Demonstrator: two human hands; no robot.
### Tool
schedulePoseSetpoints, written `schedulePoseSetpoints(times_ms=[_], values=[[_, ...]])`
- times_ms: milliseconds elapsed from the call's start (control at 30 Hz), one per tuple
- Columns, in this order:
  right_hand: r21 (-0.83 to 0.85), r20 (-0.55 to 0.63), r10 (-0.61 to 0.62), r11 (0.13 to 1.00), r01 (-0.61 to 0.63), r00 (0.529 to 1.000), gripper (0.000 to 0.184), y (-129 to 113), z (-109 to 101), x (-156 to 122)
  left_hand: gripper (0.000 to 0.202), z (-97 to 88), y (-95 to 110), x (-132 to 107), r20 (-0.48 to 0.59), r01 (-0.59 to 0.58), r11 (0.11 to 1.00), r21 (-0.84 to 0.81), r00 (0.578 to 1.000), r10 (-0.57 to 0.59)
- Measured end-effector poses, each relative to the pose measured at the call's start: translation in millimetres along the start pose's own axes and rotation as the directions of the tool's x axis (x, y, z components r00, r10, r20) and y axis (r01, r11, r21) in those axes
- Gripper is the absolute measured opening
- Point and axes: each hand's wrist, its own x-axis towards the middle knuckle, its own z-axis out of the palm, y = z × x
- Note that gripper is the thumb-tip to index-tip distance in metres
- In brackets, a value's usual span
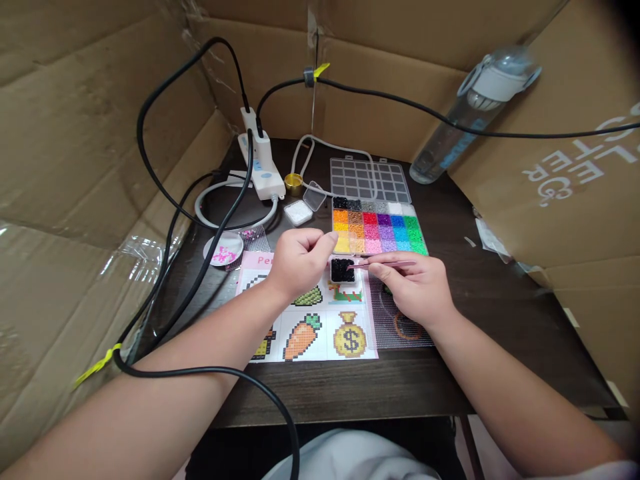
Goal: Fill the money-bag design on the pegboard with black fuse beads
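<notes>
My right hand [417,285] is closed around pink tweezers [387,264]. Their tips reach into a small clear box of black beads [343,269]. To the left of that box is my left hand [303,260], with its fingers curled and its thumb pointing at the bead case; what it holds, if anything, is hidden. Beneath both the box and my left hand lies a pattern sheet [323,333] with pixel pictures of a carrot and a money bag. A clear pegboard [383,327], partly covered by my right hand, bears an orange bead outline.
Behind my hands stands an open case of coloured beads [384,230], its lid [370,179] folded back. A white bead box [299,213], a dish of pink beads [223,250] and a power strip [263,167] are leftward. A black cable [220,370] crosses my left forearm. A bottle [470,120] leans on cardboard.
</notes>
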Motion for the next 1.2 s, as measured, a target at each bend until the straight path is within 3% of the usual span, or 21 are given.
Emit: schedulePoseSetpoints(times_ms=[1200], values=[[0.010, 0.007, 0.005, 1.000, -0.005, 1.000, 0.007, 1.8, 1.0, 1.7, 0.049, 0.1, -0.9, -0.2, 0.010, -0.002, 1.000, 0.011, 1.000, 0.002]])
